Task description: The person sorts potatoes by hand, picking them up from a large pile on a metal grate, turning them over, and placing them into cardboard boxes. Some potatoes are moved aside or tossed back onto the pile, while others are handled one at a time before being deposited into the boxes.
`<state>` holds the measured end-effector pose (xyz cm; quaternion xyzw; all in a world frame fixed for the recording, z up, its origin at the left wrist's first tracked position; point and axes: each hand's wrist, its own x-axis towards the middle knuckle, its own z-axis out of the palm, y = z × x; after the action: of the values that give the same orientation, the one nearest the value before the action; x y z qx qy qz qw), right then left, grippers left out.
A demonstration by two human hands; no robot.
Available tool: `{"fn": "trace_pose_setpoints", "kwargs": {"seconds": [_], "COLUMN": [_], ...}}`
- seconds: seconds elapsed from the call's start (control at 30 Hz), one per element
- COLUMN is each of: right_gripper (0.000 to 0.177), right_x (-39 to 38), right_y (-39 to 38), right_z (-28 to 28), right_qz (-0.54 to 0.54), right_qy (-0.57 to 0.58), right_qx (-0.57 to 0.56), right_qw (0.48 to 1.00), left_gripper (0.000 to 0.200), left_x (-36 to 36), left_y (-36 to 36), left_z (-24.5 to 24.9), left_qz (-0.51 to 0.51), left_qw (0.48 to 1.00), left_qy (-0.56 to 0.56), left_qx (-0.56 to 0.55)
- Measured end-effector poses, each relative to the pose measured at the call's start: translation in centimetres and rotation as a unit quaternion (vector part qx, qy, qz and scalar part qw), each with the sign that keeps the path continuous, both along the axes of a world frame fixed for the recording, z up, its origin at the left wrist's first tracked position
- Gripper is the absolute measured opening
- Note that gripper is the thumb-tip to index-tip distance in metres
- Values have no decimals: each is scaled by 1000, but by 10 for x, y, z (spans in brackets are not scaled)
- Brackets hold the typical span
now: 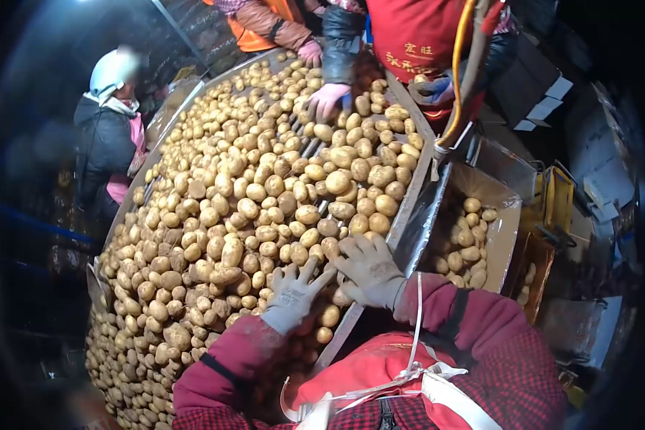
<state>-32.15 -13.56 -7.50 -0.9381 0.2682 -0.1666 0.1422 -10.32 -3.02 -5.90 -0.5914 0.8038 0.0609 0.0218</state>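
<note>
Grey work gloves cover both of my hands. My left hand (292,295) lies on the potatoes (226,276) near the close end of the sorting table, its fingers spread. To its right, my right hand (370,269) rests beside the table's metal rim (406,209), fingers apart and reaching over several potatoes. The fingertips of the two hands come close together. Neither hand is wrapped around a potato. Loose potatoes of mixed sizes, some with soil on them, cover most of the slatted table.
A lined box (505,208) with potatoes stands right of the table. Beyond it are a yellow crate (557,197) and stacked cartons (609,172). Across the table, a co-worker's pink-gloved hand (327,100) touches potatoes. Another person in a light helmet (115,72) stands at the left.
</note>
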Motion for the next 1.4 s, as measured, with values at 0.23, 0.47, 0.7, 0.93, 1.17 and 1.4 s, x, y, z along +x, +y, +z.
{"fn": "trace_pose_setpoints", "kwargs": {"seconds": [0.23,0.47,0.7,0.93,1.17,1.4], "right_gripper": [66,65,72,51,42,37], "right_x": [32,64,81,3,-5,-1], "right_y": [-60,-133,-204,-113,-79,-83], "right_z": [-15,-21,-24,-15,-27,-16], "right_qz": [20,13,-123,-115,-125,-113], "right_qy": [43,49,52,-179,-154,-160], "right_qx": [14,38,80,81,64,63], "right_qw": [999,998,988,974,978,979], "left_gripper": [69,64,73,70,66,42], "left_x": [10,20,51,137,198,162], "left_y": [-68,-145,-228,-211,-234,-231], "left_z": [-24,-22,-41,38,32,41], "left_qz": [12,72,109,141,251,278], "left_qw": [993,996,992,976,965,950], "left_qy": [-94,-43,-37,56,-65,-139], "left_qx": [-76,41,-51,-153,-48,16]}}
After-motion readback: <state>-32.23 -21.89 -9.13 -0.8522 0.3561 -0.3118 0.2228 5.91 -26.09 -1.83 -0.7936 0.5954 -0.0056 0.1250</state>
